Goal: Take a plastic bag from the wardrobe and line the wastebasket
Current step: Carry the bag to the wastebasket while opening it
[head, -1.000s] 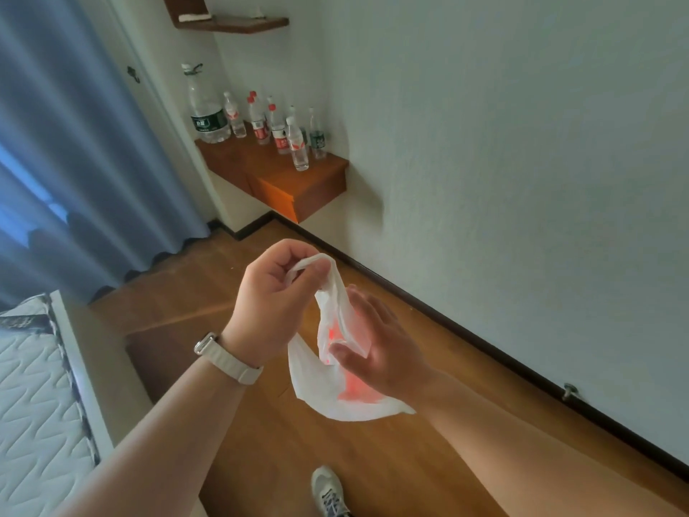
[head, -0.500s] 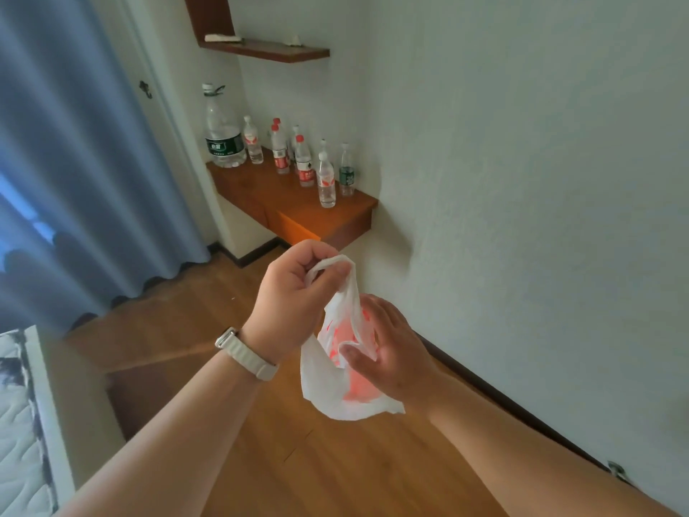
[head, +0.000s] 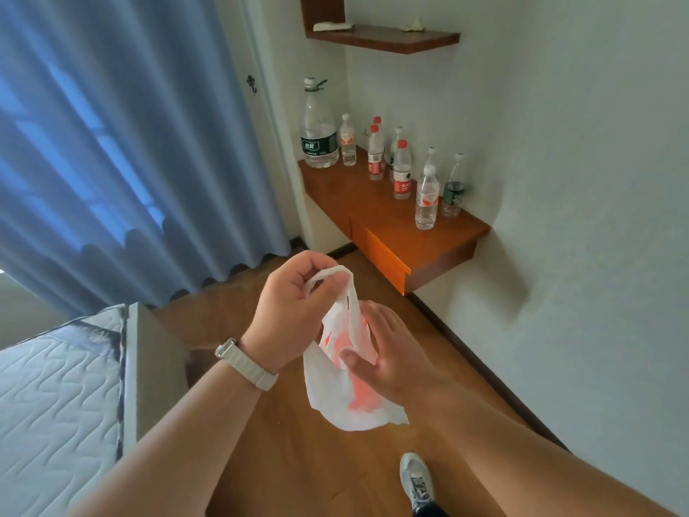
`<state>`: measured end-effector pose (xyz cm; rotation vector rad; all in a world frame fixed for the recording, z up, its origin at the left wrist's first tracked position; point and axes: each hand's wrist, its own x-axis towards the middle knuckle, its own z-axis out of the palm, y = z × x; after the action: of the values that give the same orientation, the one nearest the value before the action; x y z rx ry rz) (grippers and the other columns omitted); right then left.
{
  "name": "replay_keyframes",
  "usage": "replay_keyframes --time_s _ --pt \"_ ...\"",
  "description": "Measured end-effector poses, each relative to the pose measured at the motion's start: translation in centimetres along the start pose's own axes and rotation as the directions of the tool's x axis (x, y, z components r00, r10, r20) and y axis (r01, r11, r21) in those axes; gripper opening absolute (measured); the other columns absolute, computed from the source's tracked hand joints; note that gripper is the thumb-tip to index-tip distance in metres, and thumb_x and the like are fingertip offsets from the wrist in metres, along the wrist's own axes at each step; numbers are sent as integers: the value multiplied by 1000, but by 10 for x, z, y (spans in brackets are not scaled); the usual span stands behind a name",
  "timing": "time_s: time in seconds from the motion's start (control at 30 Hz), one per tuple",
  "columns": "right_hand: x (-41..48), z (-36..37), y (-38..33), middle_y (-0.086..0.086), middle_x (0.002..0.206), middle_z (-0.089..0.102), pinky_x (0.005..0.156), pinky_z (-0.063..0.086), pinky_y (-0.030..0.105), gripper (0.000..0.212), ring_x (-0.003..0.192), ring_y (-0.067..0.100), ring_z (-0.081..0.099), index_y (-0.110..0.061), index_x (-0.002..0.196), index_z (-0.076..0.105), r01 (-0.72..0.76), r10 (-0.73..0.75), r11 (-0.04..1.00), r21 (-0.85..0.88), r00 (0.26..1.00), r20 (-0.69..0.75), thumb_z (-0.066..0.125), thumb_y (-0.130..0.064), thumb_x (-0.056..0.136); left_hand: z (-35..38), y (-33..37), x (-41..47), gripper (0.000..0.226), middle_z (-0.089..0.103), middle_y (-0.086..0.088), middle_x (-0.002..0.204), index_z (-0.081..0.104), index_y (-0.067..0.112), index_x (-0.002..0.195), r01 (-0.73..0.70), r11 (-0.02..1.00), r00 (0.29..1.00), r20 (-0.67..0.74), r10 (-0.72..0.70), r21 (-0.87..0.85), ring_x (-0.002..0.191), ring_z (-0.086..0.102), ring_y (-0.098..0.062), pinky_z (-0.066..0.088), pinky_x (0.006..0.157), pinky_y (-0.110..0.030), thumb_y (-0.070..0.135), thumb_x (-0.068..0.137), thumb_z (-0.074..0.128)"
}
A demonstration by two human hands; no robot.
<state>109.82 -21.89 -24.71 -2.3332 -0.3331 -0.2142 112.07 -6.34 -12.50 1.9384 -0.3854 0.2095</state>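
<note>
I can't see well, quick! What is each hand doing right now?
Left hand: fingers curled round the plastic bag handle.
Right hand: pinches the plastic bag lower down, thumb in front.

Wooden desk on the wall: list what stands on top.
On the wooden desk stand one large water bottle and several small bottles, all upright. Front bottles partly cover rear ones, so no exact count.

My left hand [head: 290, 311], curled tight, grips the plastic bag [head: 328, 404] by its handle. My right hand [head: 391, 352], at its four o'clock, pinches it under the thumb.
</note>
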Motion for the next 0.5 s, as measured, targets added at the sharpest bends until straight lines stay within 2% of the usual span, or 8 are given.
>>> replay_keyframes --time_s 0.07,0.13,0.2,0.27,0.37,0.5 --pt "40 3 16 -19 145 41 109 45 37 64 130 8 43 -42 141 26 20 -21 1000 15 999 33 42 -73 88 0 -11 33 6 67 7 79 67 23 87 39 999 998 -53 -38 25 76 64 -16 58 70 -31 18 89 65" --pt "79 2 31 -20 148 38 111 35 23 64 132 1 37 -41 143 26 57 -58 998 19 996 64 43 -71 90 1 -21 64 5 67 5 78 67 23 86 83 995 992 -99 -78 51 75 64 -18 59 70 -34 18 89 65" --pt "114 0 45 -21 148 36 102 18 6 63 126 -9 29 -41 144 26 98 -99 995 20 991 94 47 -68 91 2 -29 91 5 68 4 78 68 23 85 126 989 983 -142 -115 73 75 64 -20 59 71 -37 18 88 66" --pt "149 -2 55 -21 146 37 95 14 2 62 123 -11 26 -41 143 27 140 -146 989 52 980 133 50 -66 91 1 -37 117 6 68 2 77 68 22 84 164 982 969 -201 -143 93 73 64 -21 58 70 -39 18 88 67" --pt "197 -1 63 -19 145 41 100 17 6 61 124 -9 30 -38 142 31 205 -221 973 106 958 180 52 -64 91 -3 -46 149 6 67 3 76 67 23 83 216 969 944 -280 -175 120 72 65 -21 58 68 -41 20 88 66" --pt "246 11 65 -17 139 46 108 41 24 59 126 3 44 -34 139 36 268 -293 953 139 933 210 52 -64 91 -17 -58 183 6 67 3 77 67 24 85 248 958 920 -344 -187 144 72 66 -20 58 65 -42 22 90 64"
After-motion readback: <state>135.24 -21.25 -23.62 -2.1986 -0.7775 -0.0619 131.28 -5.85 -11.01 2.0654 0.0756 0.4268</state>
